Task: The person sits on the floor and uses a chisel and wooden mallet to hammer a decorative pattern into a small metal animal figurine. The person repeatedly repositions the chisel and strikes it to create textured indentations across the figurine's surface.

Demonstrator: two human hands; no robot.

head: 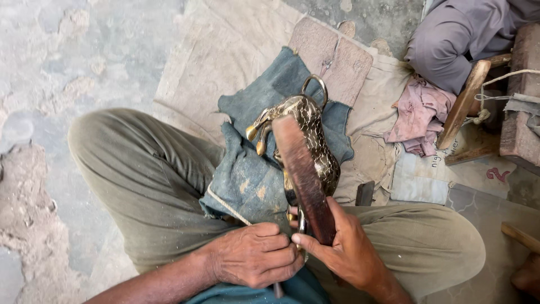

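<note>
1. Head view, handling: the engraved brass animal figure (pixel 306 132) looks like solid cast metal, so I judge it heavy, rigid and unlikely to dent under finger pressure. Its polished skin is probably slippery, though the cut pattern gives some bite.
2. Head view, where to grip: the thick body seems the safest place to hold. The thin curved parts at the far end and the small legs are poorer grips, being narrow and likelier to bend or twist in the fingers.
3. Head view, looks: the figure is golden brown, covered in fine pale incised lines. Two bright yellow feet stick out on its left side, and a looped ring stands at the top end.
4. Head view, place: it lies on a worn blue-grey denim cloth (pixel 250 180) spread over the person's lap, between the olive-trousered knees, reaching toward the far edge of the cloth.
5. Head view, hands: the left hand (pixel 256 260) is clenched in a fist around a thin metal tool (pixel 278 289) whose end pokes out below. The right hand (pixel 343 247) grasps the near end of a long reddish-brown wooden block (pixel 304 177) laid along the figure.
6. Head view, surroundings: beige sacking (pixel 225 50) covers the stone floor; a crumpled pink rag (pixel 419 112) lies near the right edge beside another person's grey-clad knee (pixel 450 39).
</note>
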